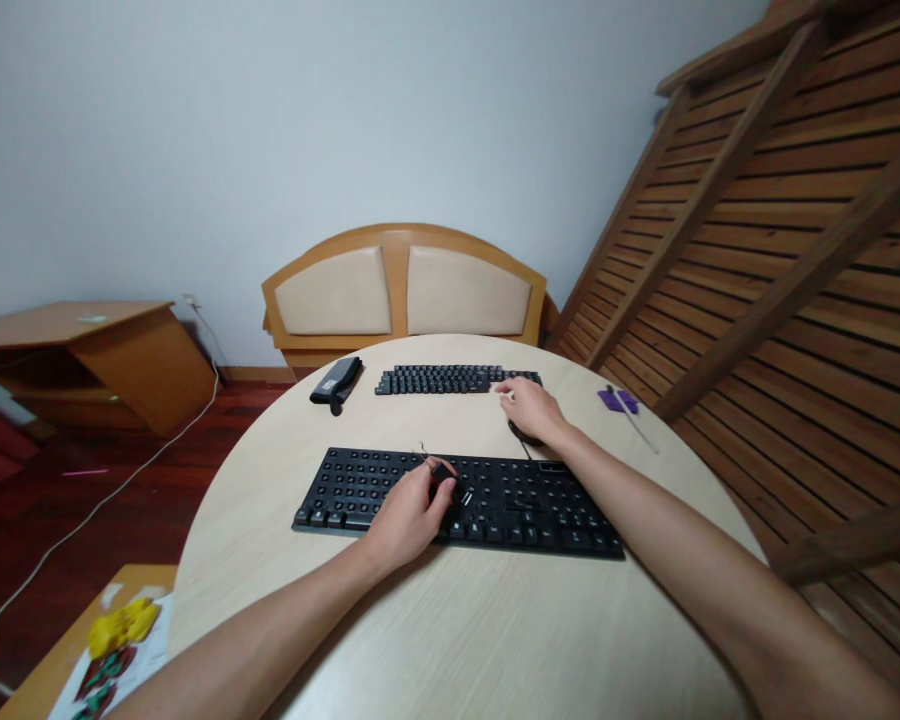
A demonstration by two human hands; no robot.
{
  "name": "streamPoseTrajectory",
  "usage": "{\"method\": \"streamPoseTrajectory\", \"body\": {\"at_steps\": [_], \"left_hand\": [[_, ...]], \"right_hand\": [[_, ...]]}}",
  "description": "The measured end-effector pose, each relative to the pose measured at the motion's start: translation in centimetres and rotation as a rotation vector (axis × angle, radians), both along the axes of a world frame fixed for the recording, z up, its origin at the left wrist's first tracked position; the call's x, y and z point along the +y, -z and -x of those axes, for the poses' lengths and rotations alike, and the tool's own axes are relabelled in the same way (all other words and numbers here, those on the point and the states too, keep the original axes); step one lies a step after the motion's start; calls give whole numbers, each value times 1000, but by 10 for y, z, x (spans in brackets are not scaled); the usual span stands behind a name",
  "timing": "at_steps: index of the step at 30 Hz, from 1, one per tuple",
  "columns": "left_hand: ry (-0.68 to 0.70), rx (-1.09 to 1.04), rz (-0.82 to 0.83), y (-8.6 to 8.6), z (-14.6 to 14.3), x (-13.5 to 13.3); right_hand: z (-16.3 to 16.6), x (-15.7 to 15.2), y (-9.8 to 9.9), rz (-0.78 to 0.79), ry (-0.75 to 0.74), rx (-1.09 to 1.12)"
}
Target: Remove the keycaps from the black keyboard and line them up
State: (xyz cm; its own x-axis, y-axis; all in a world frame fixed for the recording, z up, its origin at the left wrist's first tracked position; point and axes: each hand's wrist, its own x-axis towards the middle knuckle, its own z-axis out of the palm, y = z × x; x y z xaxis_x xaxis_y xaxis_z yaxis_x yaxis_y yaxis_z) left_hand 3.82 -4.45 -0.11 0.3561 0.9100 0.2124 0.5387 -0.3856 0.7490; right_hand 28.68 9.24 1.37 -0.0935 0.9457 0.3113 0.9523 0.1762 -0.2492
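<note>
A black keyboard (487, 500) lies across the table, most of its key positions bare of caps, with some caps along its bottom row. My left hand (411, 508) rests over its middle, fingers curled around a small black piece (442, 474); a thin wire-like bit sticks up beside the fingertips. The piece's exact kind is too small to make out. Beyond the keyboard, loose black keycaps (442, 379) stand in neat rows. My right hand (532, 408) reaches to their right end, fingers apart, fingertips at or near the caps; whether they touch is unclear. The keyboard's cable (521, 437) lies partly under this hand.
On the round table (450, 620), a dark pouch-like object (337, 381) lies at the far left. A purple item (619, 401) with a thin metal-shafted tool (637, 420) sits at the right. Wooden slats (780, 240) lean close on the right; a headboard (405, 290) stands behind.
</note>
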Motion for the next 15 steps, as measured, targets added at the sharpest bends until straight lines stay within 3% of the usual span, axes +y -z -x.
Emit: {"method": "streamPoseTrajectory", "body": {"at_steps": [2,7,9,15], "left_hand": [[-1,6,0,-1,0,0],[11,1,-8,0,2,2],[15,11,-8,0,3,5],[56,118,-6,-18,-3,14]], "right_hand": [[-10,-18,-3,57,-55,27],[-25,-71,-12,257,-437,32],[-25,-91,-13,366,-525,30],[-7,-117,-6,502,-470,-25]]}}
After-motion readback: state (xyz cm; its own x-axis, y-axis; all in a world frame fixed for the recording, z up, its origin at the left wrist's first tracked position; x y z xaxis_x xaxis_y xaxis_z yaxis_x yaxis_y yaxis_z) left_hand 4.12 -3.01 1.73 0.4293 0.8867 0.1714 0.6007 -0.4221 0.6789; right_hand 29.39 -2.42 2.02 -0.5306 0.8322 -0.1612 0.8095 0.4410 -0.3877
